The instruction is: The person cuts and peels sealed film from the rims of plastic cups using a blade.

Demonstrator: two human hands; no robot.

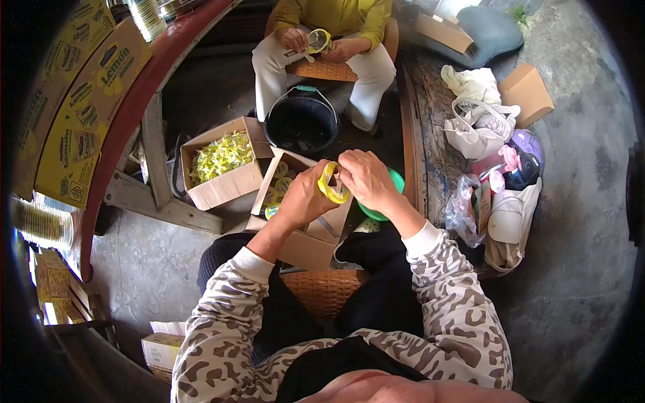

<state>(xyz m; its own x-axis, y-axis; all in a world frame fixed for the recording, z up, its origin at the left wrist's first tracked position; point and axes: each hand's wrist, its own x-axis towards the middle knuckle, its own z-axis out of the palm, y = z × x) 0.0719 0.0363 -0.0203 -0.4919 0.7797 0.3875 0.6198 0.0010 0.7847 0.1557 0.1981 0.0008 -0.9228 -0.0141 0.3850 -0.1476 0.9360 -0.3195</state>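
One yellow-rimmed ring-shaped piece (327, 189) is up in the air between the person's two hands, in front of the body and above an open carton (306, 251). Seen from the head, it shows as an oval whose longer way runs away from the body, leaning a little, with its hollow turned partly up toward the camera. Neither hand is the nearer one, since both are at its edge: the left hand (302, 197) lies along its left side, the right hand (368, 180) meets it at the upper right.

The left grip is narrow, fingers curled round the rim and holding the piece. The right fingers are bunched and bent down at the far right edge; whether they pinch the rim itself or something just inside it, I cannot tell. Both forearms reach forward and inward from the spotted sleeves (451, 290), wrists raised, so the hands almost meet.

Beneath the left hand, round yellow-edged pieces (282, 184) lie in the carton. A green basin (396, 180) sits partly hidden behind the right hand. Farther left stands a box of yellow strips (218, 193), and beyond the hands a black bucket (302, 142). Past that, a seated co-worker holds a similar yellow-rimmed piece (328, 36).
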